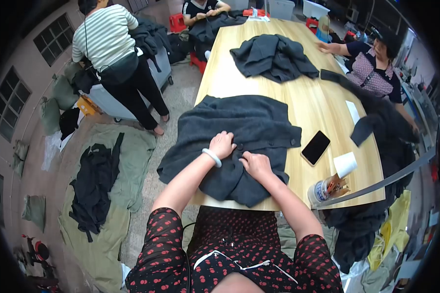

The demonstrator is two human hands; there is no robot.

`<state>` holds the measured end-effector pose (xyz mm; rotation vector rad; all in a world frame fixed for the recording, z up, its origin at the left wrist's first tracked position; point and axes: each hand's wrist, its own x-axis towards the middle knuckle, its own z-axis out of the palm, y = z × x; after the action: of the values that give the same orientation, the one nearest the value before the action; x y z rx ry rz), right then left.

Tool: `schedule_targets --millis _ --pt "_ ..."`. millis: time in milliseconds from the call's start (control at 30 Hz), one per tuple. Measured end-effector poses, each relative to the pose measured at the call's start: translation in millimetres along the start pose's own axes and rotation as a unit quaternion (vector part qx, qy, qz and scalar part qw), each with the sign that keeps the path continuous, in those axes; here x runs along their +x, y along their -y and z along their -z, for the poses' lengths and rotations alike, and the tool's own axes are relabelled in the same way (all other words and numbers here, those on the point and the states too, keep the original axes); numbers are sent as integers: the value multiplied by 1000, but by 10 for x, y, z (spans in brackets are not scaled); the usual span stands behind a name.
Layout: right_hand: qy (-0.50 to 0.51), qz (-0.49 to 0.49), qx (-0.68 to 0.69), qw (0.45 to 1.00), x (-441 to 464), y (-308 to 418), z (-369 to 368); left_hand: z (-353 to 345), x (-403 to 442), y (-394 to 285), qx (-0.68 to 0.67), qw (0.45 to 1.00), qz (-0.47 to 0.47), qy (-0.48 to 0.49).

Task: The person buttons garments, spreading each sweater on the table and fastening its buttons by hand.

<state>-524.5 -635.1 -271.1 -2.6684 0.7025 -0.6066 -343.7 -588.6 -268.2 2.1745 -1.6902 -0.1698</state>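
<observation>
A dark grey buttoned garment (230, 115) lies spread over the near part of the wooden table, partly over its left edge. My left hand (222, 145), with a pale bangle at the wrist, is closed at the fingertips on the garment's button band. Just to its right, my right hand (256, 163) pinches the cloth below the band. Dark buttons run along the band to the right of my hands. The garment's lower part hangs in folds near the table's front edge.
On the table (308, 102) are another dark garment (274, 56), a phone (316, 148), a white roll (345, 164) and a jar of tools (322, 191). A co-worker (371, 73) handles dark cloth at the right. Other people work behind. Garments lie on floor cloths at left.
</observation>
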Motion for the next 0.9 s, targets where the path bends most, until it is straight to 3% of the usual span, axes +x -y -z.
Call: schedule_targets --millis 200,267,400,533,600,633,667,733,800,900 --pt "20 0 49 999 -6 -64 57 104 -31 54 -61 995 -66 -42" --pt "57 21 76 995 118 -4 293 419 -74 -24 -121 990 -65 -11" --pt "14 98 134 986 276 562 935 1063 -289 63 -197 977 -73 31" --pt "34 144 135 980 290 629 454 1127 -534 562 -235 956 90 150" --pt "132 81 64 986 180 461 -95 991 -647 577 -72 976 97 184" --pt "89 59 82 991 100 433 -185 930 -694 528 -35 985 46 160" --pt "82 67 80 991 52 389 -241 895 -710 456 -25 988 73 135" --pt "44 87 62 993 -20 419 -197 841 -626 213 11 1000 -4 -9" --pt "34 106 50 993 -136 437 -99 797 -499 -149 -22 997 -57 -55" --pt "-18 106 79 991 -280 348 163 591 -311 -567 -60 988 -139 -21"
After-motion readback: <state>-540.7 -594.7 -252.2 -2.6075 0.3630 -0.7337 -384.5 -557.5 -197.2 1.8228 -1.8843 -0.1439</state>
